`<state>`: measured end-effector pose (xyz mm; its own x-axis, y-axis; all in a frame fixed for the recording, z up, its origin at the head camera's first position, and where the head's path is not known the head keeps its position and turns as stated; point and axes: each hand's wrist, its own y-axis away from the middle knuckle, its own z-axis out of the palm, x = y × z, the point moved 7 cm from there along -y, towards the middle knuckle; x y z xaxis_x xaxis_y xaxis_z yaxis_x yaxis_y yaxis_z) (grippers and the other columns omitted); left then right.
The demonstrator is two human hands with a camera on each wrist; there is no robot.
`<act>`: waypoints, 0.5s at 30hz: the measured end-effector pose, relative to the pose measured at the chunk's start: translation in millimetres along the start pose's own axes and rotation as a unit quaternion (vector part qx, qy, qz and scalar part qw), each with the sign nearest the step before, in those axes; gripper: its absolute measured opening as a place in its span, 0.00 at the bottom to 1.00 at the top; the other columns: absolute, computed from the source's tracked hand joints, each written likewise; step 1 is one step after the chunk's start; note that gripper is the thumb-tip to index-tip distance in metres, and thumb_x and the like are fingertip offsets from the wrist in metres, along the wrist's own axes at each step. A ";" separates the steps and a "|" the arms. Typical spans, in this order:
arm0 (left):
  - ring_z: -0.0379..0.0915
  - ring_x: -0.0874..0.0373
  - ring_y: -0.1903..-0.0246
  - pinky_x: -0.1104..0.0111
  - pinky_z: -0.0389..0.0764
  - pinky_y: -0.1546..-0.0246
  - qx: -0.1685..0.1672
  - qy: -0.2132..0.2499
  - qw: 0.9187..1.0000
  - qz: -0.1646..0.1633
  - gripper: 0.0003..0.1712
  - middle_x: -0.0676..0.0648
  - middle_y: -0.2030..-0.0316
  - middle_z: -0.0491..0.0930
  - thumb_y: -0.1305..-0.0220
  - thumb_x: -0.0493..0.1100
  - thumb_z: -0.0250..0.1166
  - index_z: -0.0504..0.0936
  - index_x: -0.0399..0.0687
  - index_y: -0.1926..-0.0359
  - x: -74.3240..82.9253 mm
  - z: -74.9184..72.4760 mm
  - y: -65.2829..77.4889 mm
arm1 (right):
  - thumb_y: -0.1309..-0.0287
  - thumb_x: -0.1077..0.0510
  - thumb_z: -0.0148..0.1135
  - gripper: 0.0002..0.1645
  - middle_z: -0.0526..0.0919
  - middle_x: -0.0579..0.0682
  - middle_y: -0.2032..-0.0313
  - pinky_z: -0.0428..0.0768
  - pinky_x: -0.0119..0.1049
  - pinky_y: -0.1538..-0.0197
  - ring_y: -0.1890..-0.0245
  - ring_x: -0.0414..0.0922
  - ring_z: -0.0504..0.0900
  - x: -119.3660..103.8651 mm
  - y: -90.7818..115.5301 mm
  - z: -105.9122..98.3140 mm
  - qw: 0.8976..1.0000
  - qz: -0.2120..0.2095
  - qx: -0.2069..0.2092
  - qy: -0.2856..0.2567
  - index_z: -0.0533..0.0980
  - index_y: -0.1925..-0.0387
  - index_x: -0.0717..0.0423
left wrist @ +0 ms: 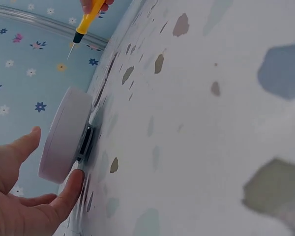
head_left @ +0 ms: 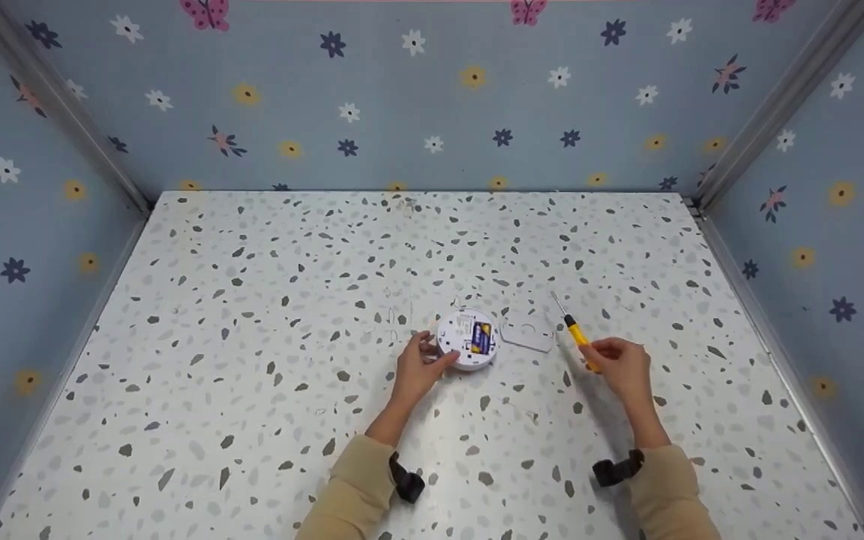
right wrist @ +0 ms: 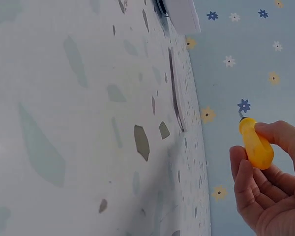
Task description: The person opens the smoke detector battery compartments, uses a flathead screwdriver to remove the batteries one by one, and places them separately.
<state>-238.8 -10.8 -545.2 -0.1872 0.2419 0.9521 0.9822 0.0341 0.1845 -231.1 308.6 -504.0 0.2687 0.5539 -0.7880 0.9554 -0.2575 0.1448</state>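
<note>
Right hand [head_left: 623, 367] grips screwdriver [head_left: 577, 333], shaft angled away; round device [head_left: 466, 341] lies leftward, edge apparently pinched by nearer left hand [head_left: 415, 369].

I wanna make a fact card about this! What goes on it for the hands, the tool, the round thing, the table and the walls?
left hand: the left hand is at the edge of the round white device
right hand: the right hand holds the yellow screwdriver
tool tip: pointing away from the person, apart from the device
on the device: a purple-and-yellow block, maybe a battery
between device and screwdriver: a thin pale plate, flat on the table
table: white speckled table
walls: blue walls with flowers and butterflies
</note>
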 end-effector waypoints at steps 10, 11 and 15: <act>0.71 0.58 0.75 0.71 0.77 0.76 0.003 -0.001 1.000 -0.024 0.36 0.43 0.68 0.74 0.48 0.46 0.65 0.62 0.33 0.43 -0.4 6.8 5.0 | 0.52 0.48 0.64 0.21 0.81 0.54 0.71 0.79 0.41 0.74 0.75 0.42 0.79 -3.6 2.6 7.8 1.000 -0.024 0.012 -0.015 0.78 0.65 0.63; 0.72 0.58 0.75 0.70 0.78 0.76 0.002 0.004 1.000 -0.027 0.36 0.43 0.68 0.74 0.47 0.46 0.65 0.61 0.34 0.42 -0.9 7.5 5.3 | 0.52 0.49 0.64 0.21 0.81 0.55 0.71 0.79 0.37 0.74 0.75 0.42 0.79 -5.3 3.5 8.4 0.999 -0.025 0.010 -0.019 0.78 0.65 0.64; 0.74 0.58 0.75 0.70 0.79 0.75 0.002 0.020 0.999 -0.041 0.36 0.43 0.68 0.74 0.47 0.45 0.65 0.61 0.35 0.42 -4.0 9.8 4.9 | 0.52 0.52 0.64 0.18 0.81 0.55 0.72 0.77 0.26 0.73 0.76 0.41 0.79 -12.5 7.8 9.9 0.999 -0.034 0.007 -0.035 0.78 0.66 0.65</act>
<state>-233.1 -2.2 -550.5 -0.2674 0.1986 0.9429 0.9636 0.0552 0.2616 -228.2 291.8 -498.9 0.1935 0.5147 -0.8353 0.9692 -0.2327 0.0811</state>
